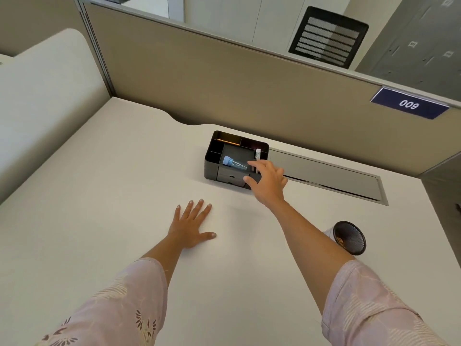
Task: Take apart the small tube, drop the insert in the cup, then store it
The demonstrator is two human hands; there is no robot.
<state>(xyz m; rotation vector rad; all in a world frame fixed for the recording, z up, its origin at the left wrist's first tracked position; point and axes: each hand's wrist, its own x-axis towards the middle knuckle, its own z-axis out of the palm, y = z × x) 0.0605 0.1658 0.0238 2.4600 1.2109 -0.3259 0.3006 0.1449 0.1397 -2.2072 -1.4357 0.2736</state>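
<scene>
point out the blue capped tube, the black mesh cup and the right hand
clear conical tube with a blue cap point(233, 164), head view, on its clear body
black mesh cup point(350, 238), head view, on its inner mesh wall
right hand point(268, 179), head view, on its back

Matt black plastic organizer point(210, 162), mesh cup point(350, 237)

the only text that reads clearly is the white number "600" on a dark blue plate point(410, 103), which is fixed to the top edge of the beige partition point(224, 81) behind the desk; the digits appear upside down from this view, so they could equally be "009". small tags on the grey lockers point(419, 43) beyond are too blurred to read, as is the marking on the small white tube point(258, 154).
</scene>
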